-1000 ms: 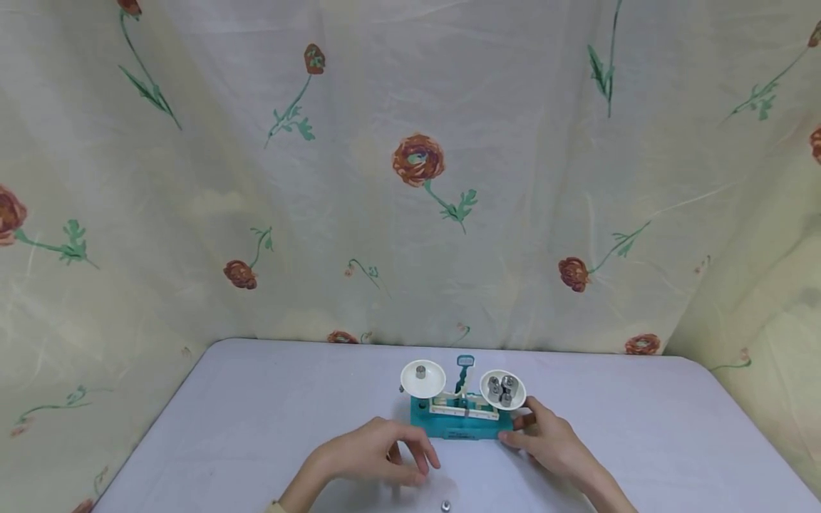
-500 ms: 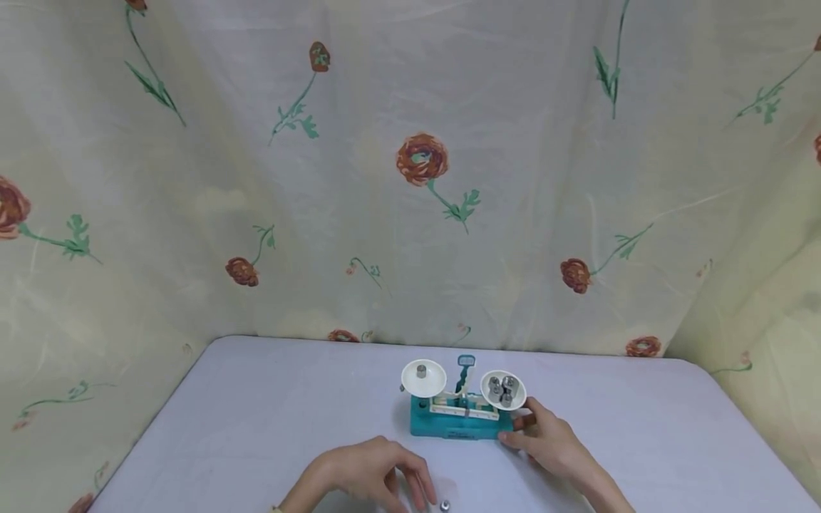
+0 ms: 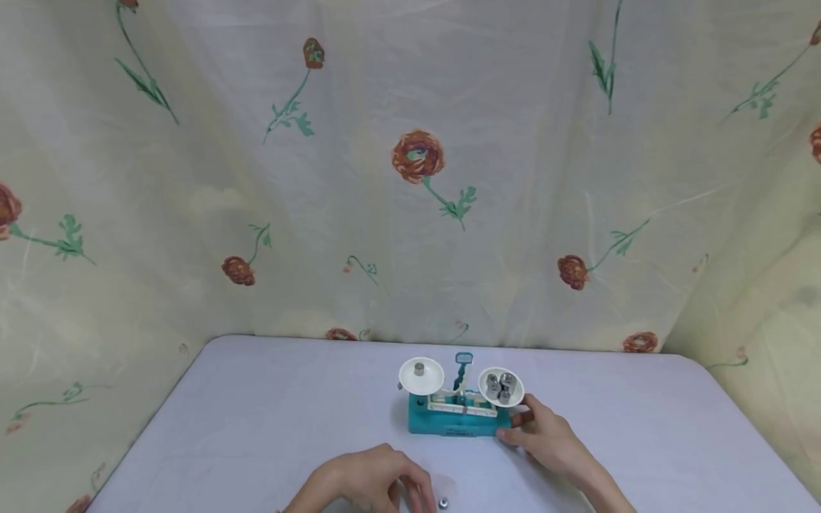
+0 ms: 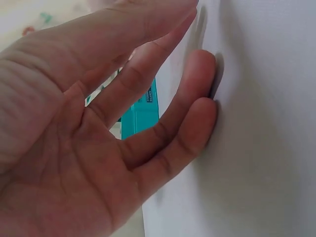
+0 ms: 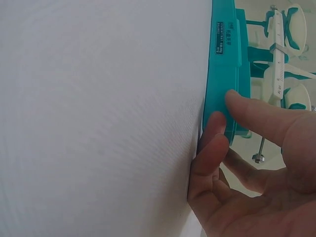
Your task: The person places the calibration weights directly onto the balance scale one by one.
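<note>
A teal balance scale stands on the table with two white pans. One metal weight sits in the left pan; several more weights stand in the right pan, which hangs lower. My right hand grips the right end of the base, the thumb on its front face, as the right wrist view shows. My left hand is by the near edge of the view with loosely bent fingers, fingertips at the tabletop. Just right of these fingers is a small metal weight.
A white cloth covers the table. Behind and at both sides hangs a pale curtain with red flowers. A small metal nut sticks out on a rod at the scale's right end.
My left hand has come down and nearer to me, from in front of the scale to beside the small weight. My right hand has stayed on the scale's base.
</note>
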`<state>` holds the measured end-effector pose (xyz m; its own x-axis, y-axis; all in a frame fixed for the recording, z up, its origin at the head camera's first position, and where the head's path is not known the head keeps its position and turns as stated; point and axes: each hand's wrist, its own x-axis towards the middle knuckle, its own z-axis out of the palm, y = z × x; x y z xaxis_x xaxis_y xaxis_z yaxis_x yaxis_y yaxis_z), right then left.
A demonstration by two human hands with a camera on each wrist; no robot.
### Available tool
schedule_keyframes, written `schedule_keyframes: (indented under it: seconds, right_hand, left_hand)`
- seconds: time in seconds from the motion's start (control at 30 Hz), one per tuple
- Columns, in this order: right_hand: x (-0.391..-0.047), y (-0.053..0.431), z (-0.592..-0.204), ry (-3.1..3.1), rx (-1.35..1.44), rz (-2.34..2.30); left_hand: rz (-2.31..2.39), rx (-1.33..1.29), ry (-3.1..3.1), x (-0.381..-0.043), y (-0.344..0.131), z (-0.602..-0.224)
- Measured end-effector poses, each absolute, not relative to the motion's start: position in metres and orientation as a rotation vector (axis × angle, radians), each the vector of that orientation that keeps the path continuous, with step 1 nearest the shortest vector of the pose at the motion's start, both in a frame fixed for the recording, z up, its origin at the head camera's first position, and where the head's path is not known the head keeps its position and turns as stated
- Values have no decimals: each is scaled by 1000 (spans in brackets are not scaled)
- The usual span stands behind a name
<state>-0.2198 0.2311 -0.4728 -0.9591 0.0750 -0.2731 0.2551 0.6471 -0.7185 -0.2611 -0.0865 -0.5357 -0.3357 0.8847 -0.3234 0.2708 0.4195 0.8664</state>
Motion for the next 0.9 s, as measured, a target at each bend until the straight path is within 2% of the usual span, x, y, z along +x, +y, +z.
schedule_keyframes:
  seconds: [0.2,0.33,0.63,0.73,0.9]
  right_hand:
    - [-219,232,-473,2652,266,-1212]
    - [-219,232,-473,2652,262,-1212]
    - [-219,232,-473,2658,253,-1213]
    - [-218,232,-473,2663,254,-1204]
    - [-218,232,-473,2662,258,-1207]
  left_hand:
    - [929,984,1839,-266,-82,-559]
    - [895,964,1859,-260,-78,-557]
    - [857,778,1949,-209,-69,-457]
    - [867,719,1995,-199,-68,-444]
    - [852,662,2058,-194,-67,-445]
